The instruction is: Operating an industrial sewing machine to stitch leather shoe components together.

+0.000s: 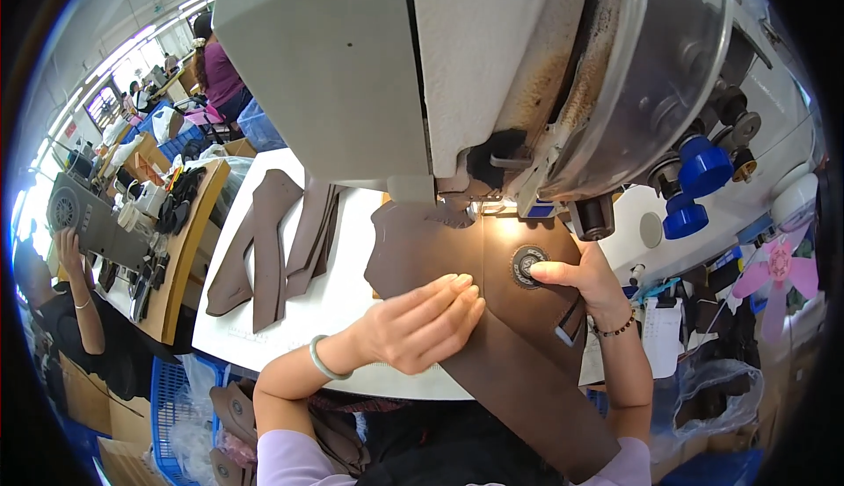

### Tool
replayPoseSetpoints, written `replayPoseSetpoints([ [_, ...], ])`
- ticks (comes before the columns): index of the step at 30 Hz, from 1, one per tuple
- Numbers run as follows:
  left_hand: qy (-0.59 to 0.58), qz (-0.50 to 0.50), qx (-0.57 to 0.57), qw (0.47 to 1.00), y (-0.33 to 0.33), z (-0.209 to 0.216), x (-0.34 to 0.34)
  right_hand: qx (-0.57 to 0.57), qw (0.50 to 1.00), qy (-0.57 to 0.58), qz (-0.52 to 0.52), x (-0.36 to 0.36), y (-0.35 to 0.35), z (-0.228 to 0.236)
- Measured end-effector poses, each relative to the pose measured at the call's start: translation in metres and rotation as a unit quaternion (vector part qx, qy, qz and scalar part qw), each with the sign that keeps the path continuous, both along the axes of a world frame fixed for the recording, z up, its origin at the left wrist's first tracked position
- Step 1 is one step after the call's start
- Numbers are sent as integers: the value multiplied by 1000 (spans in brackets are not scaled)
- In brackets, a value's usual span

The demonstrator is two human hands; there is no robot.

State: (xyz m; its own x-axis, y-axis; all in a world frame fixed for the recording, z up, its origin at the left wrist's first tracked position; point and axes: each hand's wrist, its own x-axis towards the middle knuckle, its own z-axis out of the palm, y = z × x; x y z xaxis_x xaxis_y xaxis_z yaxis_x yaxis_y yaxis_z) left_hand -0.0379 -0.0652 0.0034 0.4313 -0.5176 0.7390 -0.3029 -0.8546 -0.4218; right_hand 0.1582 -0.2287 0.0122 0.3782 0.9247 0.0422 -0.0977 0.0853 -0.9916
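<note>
A brown leather-like piece point(422, 253) with a round dark badge point(529, 267) lies under the head of a sewing machine point(352, 73), lit by a small lamp. A long strip point(514, 380) of the same brown runs from it toward my lap. My right hand point(591, 282) grips the piece at its right edge, thumb on top by the badge, other fingers hidden beneath. My left hand point(426, 323) is closed over the piece's near part, fingertips pressed together; whatever they may pinch cannot be made out. The needle area is partly hidden by the machine.
Several brown cut pieces point(268, 248) lie on the white table point(352, 310) at left. Blue baskets point(180, 398) stand below it. A co-worker point(79, 319) works at a bench on the left. Blue knobs point(703, 167) and a pink fan point(778, 266) are at right.
</note>
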Motion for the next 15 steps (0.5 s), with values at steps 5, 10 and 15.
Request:
replayPoseSetpoints([
  [5,-5,14,18,1000,5,2,1,-16,1000,4,-7,2,6,1],
  [10,-3,16,14,1000,5,4,2,11,1000,6,-17,3,7,-4],
  [15,-2,14,13,1000,7,4,3,25,1000,9,-13,2,10,4],
])
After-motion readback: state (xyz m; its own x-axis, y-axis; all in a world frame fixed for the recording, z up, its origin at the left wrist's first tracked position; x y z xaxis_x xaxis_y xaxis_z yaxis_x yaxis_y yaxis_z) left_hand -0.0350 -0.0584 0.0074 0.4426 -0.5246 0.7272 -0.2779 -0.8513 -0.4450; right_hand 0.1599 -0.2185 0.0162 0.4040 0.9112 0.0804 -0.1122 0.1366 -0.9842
